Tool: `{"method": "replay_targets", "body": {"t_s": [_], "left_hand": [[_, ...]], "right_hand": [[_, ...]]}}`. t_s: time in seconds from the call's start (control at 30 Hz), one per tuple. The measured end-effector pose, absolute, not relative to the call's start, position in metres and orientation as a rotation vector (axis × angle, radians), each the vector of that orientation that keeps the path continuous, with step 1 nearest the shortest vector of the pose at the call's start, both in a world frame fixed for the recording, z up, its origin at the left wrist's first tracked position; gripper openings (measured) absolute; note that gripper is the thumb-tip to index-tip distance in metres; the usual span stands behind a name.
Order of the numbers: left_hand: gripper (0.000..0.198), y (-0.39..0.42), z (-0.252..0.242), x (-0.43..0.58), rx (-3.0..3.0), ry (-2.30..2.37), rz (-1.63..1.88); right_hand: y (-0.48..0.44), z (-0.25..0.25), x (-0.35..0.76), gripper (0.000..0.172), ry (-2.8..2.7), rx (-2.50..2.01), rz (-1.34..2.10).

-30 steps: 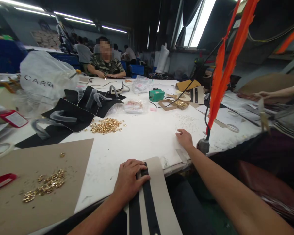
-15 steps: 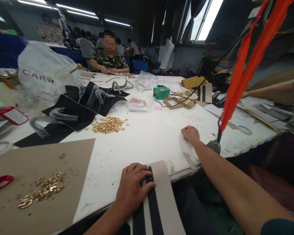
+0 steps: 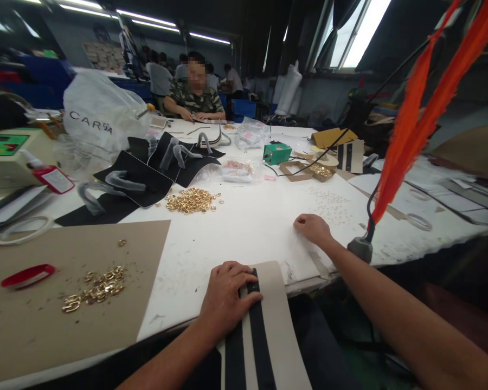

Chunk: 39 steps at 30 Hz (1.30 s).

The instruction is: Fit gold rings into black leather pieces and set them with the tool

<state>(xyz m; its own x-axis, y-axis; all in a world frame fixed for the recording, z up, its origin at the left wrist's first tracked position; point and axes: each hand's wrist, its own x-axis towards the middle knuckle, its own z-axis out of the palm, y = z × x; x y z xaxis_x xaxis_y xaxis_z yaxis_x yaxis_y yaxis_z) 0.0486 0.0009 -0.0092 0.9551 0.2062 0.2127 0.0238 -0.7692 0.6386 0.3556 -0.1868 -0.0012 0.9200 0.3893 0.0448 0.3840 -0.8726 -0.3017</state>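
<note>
My left hand (image 3: 228, 295) lies palm down on a beige panel with two black stripes (image 3: 268, 336) that hangs over the near edge of the white table (image 3: 244, 227). Its fingers are spread flat and press the panel's top end. My right hand (image 3: 312, 227) rests further out on the table with its fingers curled in, next to a scatter of tiny studs (image 3: 333, 203). What it holds, if anything, I cannot make out.
A brown cardboard sheet (image 3: 44, 325) at the left carries gold rings (image 3: 93, 290) and a red strip (image 3: 26, 275). More gold rings (image 3: 191, 200), black panels (image 3: 146, 173), a white bag (image 3: 100, 122), a green box (image 3: 276, 153) and an orange ribbon (image 3: 415, 119) lie beyond. A person sits opposite.
The view has swung slightly left, showing more of the machine at the left. Both hands stay where they were; the co-worker's arm at the right is gone from view.
</note>
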Motion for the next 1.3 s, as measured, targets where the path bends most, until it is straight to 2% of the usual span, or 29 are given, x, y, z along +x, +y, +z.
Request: {"method": "replay_targets", "body": {"t_s": [0.47,0.67,0.87,0.93,1.03,1.13,1.3], "left_hand": [[0.029,-0.006,-0.011,0.043,2.451,0.144,0.381],[0.027,-0.008,-0.012,0.043,2.455,0.14,0.386],[0.029,-0.008,-0.014,0.043,2.455,0.122,0.41],[0.029,-0.008,-0.014,0.043,2.461,0.131,0.401],[0.029,-0.009,-0.013,0.043,2.469,0.12,0.396],[0.028,-0.009,-0.014,0.043,2.471,0.111,0.393],[0.025,-0.009,-0.014,0.042,2.457,0.105,0.407]], "right_hand": [[-0.189,0.001,0.344,0.015,-0.831,-2.864,0.108],[-0.183,0.001,0.336,0.022,-0.871,-2.926,-0.009],[-0.185,0.011,0.311,0.028,-0.779,-2.773,-0.032],[-0.187,0.017,0.284,0.031,-0.835,-2.666,0.044],[-0.191,0.021,0.229,0.035,-0.951,-2.375,0.387],[-0.191,0.019,0.183,0.03,-0.979,-2.135,0.658],[-0.181,0.008,0.164,0.02,-0.997,-2.112,0.614]]}}
